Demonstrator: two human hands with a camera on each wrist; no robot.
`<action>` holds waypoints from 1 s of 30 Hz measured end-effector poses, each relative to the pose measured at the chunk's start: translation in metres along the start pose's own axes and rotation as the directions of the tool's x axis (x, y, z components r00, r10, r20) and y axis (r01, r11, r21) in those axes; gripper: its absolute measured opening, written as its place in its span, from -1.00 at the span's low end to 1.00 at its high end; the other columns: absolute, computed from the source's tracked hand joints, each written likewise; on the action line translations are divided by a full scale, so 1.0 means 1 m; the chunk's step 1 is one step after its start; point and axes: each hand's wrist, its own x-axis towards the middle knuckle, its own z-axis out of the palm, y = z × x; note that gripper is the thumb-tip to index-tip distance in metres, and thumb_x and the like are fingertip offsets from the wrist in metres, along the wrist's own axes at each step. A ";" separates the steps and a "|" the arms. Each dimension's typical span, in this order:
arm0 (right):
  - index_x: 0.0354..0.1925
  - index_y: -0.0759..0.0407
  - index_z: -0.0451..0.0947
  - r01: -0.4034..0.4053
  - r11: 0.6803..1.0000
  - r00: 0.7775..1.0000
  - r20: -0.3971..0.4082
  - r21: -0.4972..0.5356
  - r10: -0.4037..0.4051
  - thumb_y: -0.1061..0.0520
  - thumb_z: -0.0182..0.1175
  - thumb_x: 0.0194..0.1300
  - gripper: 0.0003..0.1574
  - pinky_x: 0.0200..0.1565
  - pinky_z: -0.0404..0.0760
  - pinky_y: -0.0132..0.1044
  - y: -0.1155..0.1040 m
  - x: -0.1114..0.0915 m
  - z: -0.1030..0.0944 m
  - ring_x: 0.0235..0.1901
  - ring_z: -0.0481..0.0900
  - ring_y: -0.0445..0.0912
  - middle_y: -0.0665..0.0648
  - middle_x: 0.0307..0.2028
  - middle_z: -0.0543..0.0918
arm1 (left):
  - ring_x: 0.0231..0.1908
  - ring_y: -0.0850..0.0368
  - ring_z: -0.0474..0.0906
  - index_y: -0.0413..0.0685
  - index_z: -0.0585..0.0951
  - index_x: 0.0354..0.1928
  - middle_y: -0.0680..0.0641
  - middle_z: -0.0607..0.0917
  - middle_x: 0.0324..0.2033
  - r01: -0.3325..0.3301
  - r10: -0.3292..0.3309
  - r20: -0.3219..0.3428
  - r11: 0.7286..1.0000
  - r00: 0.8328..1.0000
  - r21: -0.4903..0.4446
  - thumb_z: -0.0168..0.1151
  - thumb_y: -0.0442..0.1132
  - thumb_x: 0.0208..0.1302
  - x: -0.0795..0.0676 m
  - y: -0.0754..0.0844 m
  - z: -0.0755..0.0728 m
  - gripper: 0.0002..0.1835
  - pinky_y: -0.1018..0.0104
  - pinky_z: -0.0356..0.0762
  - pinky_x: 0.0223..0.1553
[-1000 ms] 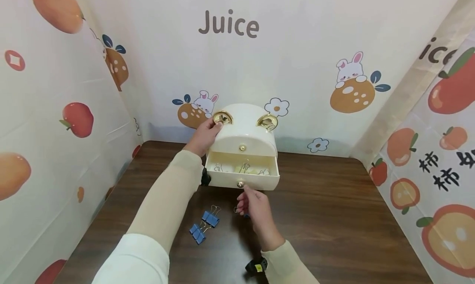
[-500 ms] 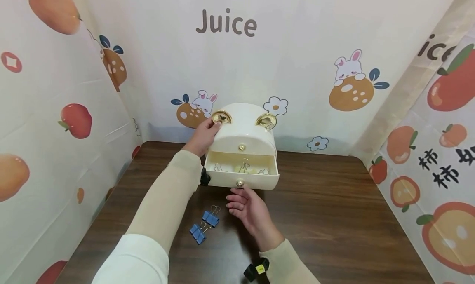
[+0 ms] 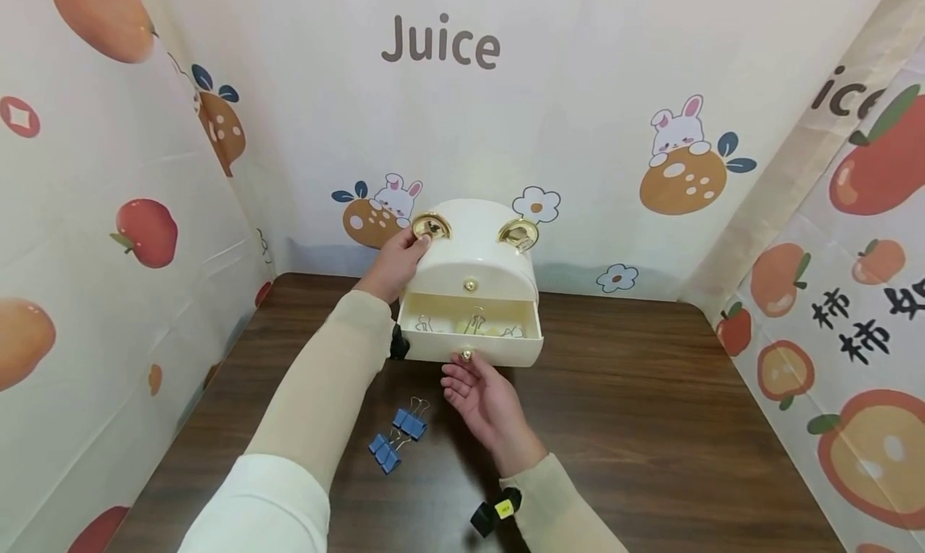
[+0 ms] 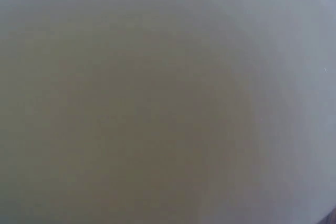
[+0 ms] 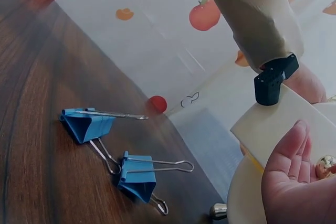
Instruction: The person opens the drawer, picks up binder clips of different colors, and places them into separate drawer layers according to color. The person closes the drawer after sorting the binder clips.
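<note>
The right hand (image 3: 493, 408) has its thumb and forefinger at either side of the gold knob (image 3: 466, 355) on the drawer (image 3: 509, 352), seemingly in a light pinch, its other fingers loosely bent around nothing. The drawer stands out from the white cabinet (image 3: 473, 244), wire clip handles (image 3: 475, 322) showing inside. The left hand (image 3: 393, 266) grips the cabinet beside a gold ring (image 3: 432, 225) — its far fingers are partly hidden. For a clean slide, that grip should brace the cabinet while the knob travels level and straight, so the drawer doesn't skew. One upright handle could catch the edge above — worth watching. Two blue binder clips (image 3: 409, 423) lie on the table (image 3: 636, 392), in front of the cabinet.
</note>
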 end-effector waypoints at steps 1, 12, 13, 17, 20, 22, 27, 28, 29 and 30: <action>0.00 0.27 0.54 -0.003 1.000 1.000 0.004 0.006 0.003 -0.05 -0.07 0.68 -0.57 -0.03 0.62 -0.24 0.000 0.000 0.000 -0.25 0.65 -0.06 0.15 -0.22 0.71 | 0.07 0.00 0.53 0.26 0.36 0.52 -0.04 0.54 0.21 0.001 -0.001 -0.003 1.000 1.000 0.004 0.00 0.06 0.63 0.000 0.001 0.000 -0.49 0.07 0.51 0.10; 0.02 0.28 0.50 -0.040 0.999 0.999 0.013 0.025 0.039 -0.05 -0.04 0.66 -0.59 0.03 0.60 -0.21 -0.006 0.004 0.005 -0.19 0.60 -0.04 0.15 -0.19 0.63 | 0.08 0.01 0.53 0.26 0.36 0.52 -0.04 0.55 0.20 0.011 -0.011 -0.014 1.000 1.000 0.013 0.00 0.06 0.62 -0.002 0.006 0.002 -0.49 0.06 0.51 0.11; 0.02 0.28 0.49 -0.043 0.999 0.999 0.016 0.026 0.043 -0.06 -0.04 0.67 -0.59 0.05 0.60 -0.21 -0.007 0.004 0.005 -0.18 0.60 -0.04 0.15 -0.18 0.63 | 0.08 0.00 0.53 0.26 0.36 0.52 -0.04 0.55 0.19 0.011 -0.010 -0.012 1.000 1.000 0.012 -0.01 0.07 0.63 -0.001 0.005 0.002 -0.49 0.06 0.52 0.10; -0.01 0.27 0.48 -0.052 0.998 0.998 0.027 0.033 0.051 -0.05 -0.06 0.67 -0.60 0.03 0.61 -0.21 -0.010 0.005 0.006 -0.17 0.60 -0.03 0.15 -0.19 0.63 | 0.05 0.02 0.55 0.26 0.38 0.51 -0.05 0.56 0.17 0.013 -0.013 -0.013 1.000 1.000 0.008 -0.01 0.07 0.62 0.002 0.004 0.001 -0.49 0.10 0.54 0.05; -0.04 0.26 0.46 -0.047 0.998 0.998 0.039 0.028 0.046 -0.04 -0.10 0.69 -0.61 0.03 0.61 -0.21 -0.011 0.007 0.007 -0.18 0.61 -0.04 0.14 -0.21 0.63 | 0.03 0.03 0.56 0.19 0.39 0.51 -0.07 0.57 0.17 0.006 -0.006 -0.013 1.000 1.000 0.010 0.00 0.07 0.62 0.004 0.003 0.001 -0.49 0.12 0.53 0.05; -0.06 0.25 0.45 -0.042 0.999 0.998 0.043 0.014 0.041 -0.04 -0.13 0.70 -0.61 0.03 0.60 -0.21 -0.012 0.009 0.007 -0.19 0.61 -0.05 0.13 -0.22 0.63 | 0.04 0.03 0.56 0.16 0.40 0.50 -0.08 0.57 0.16 0.005 -0.005 -0.012 1.000 1.000 0.011 0.01 0.07 0.62 0.004 0.003 0.001 -0.48 0.11 0.52 0.06; -0.06 0.27 0.43 -0.040 0.999 0.999 0.026 -0.034 0.041 -0.03 -0.19 0.71 -0.58 0.05 0.59 -0.18 -0.015 0.016 0.007 -0.21 0.62 -0.03 0.15 -0.23 0.62 | 0.09 0.01 0.56 0.24 0.39 0.51 -0.02 0.57 0.19 0.033 -0.033 -0.010 0.999 0.999 0.016 0.01 0.10 0.61 0.003 0.003 0.000 -0.48 0.04 0.53 0.10; -0.05 0.27 0.43 -0.042 0.998 0.999 0.019 -0.044 0.043 -0.03 -0.19 0.71 -0.57 0.04 0.60 -0.18 -0.016 0.017 0.007 -0.21 0.62 -0.02 0.16 -0.23 0.63 | 0.10 0.01 0.56 0.26 0.38 0.51 -0.01 0.56 0.20 0.043 -0.042 -0.009 0.999 0.999 0.015 0.01 0.11 0.61 0.002 0.003 0.000 -0.48 0.03 0.54 0.10; -0.05 0.28 0.43 -0.047 0.997 0.999 0.013 -0.054 0.047 -0.03 -0.20 0.71 -0.57 0.02 0.61 -0.18 -0.017 0.019 0.007 -0.22 0.62 -0.02 0.16 -0.23 0.63 | 0.11 0.01 0.55 0.28 0.37 0.52 0.01 0.56 0.21 0.050 -0.050 -0.010 0.999 0.999 0.014 0.01 0.12 0.61 0.001 0.003 0.000 -0.47 0.02 0.54 0.11; -0.04 0.28 0.43 -0.051 0.997 0.999 0.007 -0.064 0.052 -0.03 -0.21 0.71 -0.56 0.00 0.62 -0.19 -0.018 0.020 0.008 -0.22 0.62 -0.02 0.17 -0.23 0.63 | 0.12 0.00 0.55 0.29 0.36 0.53 0.01 0.55 0.22 0.056 -0.056 -0.010 0.998 0.998 0.010 0.01 0.12 0.60 0.001 0.003 0.001 -0.47 0.00 0.54 0.11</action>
